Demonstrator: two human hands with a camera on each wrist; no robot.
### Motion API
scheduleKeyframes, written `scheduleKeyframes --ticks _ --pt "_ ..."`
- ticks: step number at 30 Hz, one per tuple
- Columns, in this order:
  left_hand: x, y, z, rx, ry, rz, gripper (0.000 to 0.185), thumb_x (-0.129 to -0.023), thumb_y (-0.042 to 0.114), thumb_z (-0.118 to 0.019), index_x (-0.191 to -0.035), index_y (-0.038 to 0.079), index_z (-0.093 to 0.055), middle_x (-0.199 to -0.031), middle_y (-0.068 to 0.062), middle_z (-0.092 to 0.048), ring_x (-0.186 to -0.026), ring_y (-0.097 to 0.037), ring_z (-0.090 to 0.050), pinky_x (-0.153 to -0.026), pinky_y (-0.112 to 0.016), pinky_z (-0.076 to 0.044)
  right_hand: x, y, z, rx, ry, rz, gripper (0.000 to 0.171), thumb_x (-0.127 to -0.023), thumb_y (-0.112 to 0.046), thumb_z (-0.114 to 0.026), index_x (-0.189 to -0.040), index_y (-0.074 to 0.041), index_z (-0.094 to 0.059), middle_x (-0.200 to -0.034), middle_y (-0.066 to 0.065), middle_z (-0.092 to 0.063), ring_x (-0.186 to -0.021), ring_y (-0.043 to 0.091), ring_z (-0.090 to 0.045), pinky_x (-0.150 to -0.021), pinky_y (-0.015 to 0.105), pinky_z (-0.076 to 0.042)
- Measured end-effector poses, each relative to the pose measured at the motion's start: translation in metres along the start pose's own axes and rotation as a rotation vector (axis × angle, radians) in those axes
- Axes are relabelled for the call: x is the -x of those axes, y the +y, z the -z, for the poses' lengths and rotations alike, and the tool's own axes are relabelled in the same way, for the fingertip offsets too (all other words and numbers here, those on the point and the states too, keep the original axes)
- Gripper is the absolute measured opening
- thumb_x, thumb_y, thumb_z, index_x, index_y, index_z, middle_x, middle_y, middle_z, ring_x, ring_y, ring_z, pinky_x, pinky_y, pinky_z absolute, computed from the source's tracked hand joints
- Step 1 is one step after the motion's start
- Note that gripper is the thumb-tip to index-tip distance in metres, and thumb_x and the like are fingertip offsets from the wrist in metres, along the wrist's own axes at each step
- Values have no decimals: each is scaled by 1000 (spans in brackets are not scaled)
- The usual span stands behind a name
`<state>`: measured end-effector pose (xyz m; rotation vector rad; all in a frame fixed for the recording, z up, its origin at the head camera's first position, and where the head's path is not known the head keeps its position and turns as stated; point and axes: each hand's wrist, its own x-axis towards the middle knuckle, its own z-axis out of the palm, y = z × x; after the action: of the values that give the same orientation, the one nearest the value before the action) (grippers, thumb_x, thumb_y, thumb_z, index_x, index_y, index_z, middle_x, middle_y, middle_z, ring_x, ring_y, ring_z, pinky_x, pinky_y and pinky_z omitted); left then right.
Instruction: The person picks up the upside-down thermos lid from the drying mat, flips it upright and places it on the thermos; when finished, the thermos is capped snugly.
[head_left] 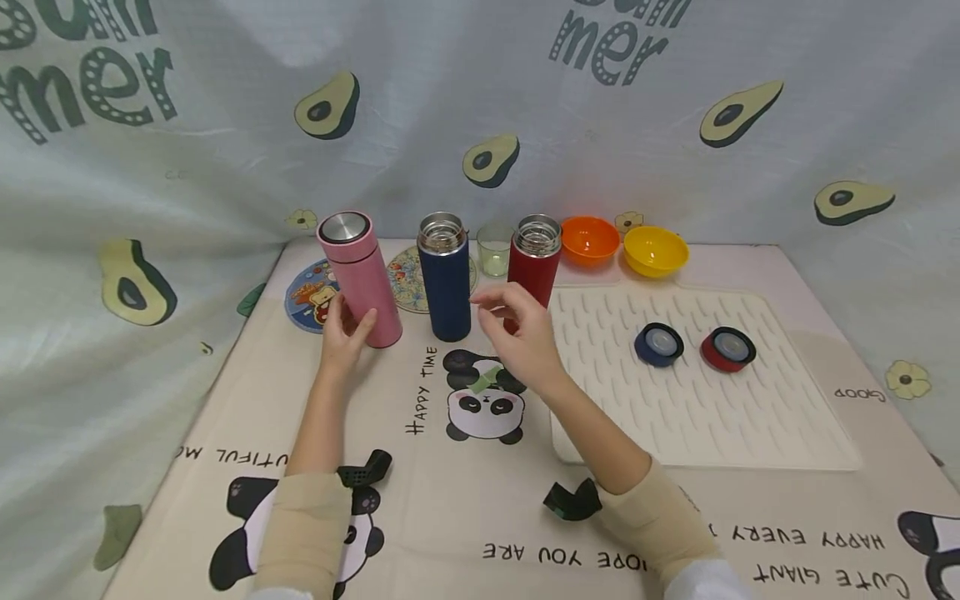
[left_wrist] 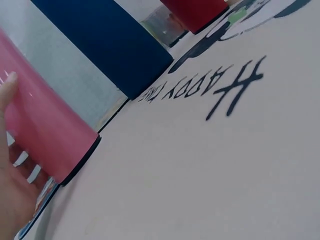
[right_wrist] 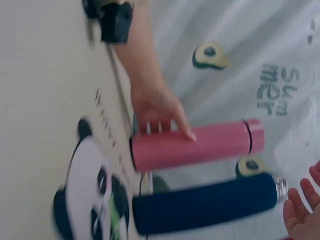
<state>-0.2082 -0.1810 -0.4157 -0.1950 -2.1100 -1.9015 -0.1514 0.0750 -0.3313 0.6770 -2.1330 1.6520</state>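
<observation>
Thin, softly wrinkled curtain [head_left: 420,75] printed with avocados hangs behind a bench [head_left: 442,517] under a pale, smooth cover. From the head, the left hand [head_left: 345,337] has its thumb and fingers wrapped around the lower part of a glossy pink bottle [head_left: 363,292] at the bench's left, its steel-topped cap on. Just beside it is a matt blue bottle [head_left: 447,292], then a red bottle [head_left: 536,267], both with bare, shiny steel necks. Bent, empty fingers of the right hand [head_left: 519,329] cover the red bottle's lower part and reach the blue one's edge (whether they touch, I cannot tell). A ridged, cream mat [head_left: 697,433] carries a round blue lid [head_left: 660,343] and a red lid [head_left: 727,348]. Behind are a clear glass [head_left: 493,254], partly hidden, and round orange [head_left: 591,242] and yellow [head_left: 656,252] bowls. On the cover "Happy time", "Happy every" and "Cute giant" can be read; sleeves interrupt other words, and the curtain's "Summer" is cut by the top edge.

From the left wrist, the pink bottle's black-rimmed base shows clearly between thumb and fingers, its top out of frame; "Happy" runs across the cover.

From the right wrist, everything is blurred and turned sideways; the right hand's fingers, cut off by the edge, are spread slightly apart near the blue bottle's neck.
</observation>
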Motion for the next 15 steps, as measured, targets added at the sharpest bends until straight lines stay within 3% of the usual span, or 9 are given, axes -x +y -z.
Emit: scheduleKeyframes --ticks 5,8,11,15 --pt "4 -3 -3 -35 16 17 65 -83 0 -62 -137 -6 -26 -129 -27 -42 -111 -28 -45 -94 -40 -38 16 9 45 91 115 -129 14 -86 7 -52 -97 8 -60 -97 19 -58 -89 22 -54 -82 27 -47" --pt "4 -8 -6 -51 33 21 69 -81 0 -65 -137 -4 -25 -130 -26 -40 -115 -32 -43 -97 -43 -37 26 43 77 141 182 -182 17 -87 4 -53 -102 5 -61 -101 17 -58 -91 19 -53 -83 29 -45" --pt "2 -20 -6 -68 47 19 73 -80 2 -67 -139 1 -24 -131 -22 -40 -118 -32 -41 -99 -43 -36 36 81 112 226 237 -206 24 -86 0 -56 -110 3 -58 -108 17 -55 -98 24 -52 -87 36 -45" --pt "-1 -35 -5 -130 71 2 80 -79 11 -72 -141 9 -22 -133 -15 -40 -119 -26 -41 -99 -39 -36 50 110 153 346 258 -312 41 -88 -10 -57 -127 0 -48 -124 17 -46 -112 33 -44 -97 42 -37"
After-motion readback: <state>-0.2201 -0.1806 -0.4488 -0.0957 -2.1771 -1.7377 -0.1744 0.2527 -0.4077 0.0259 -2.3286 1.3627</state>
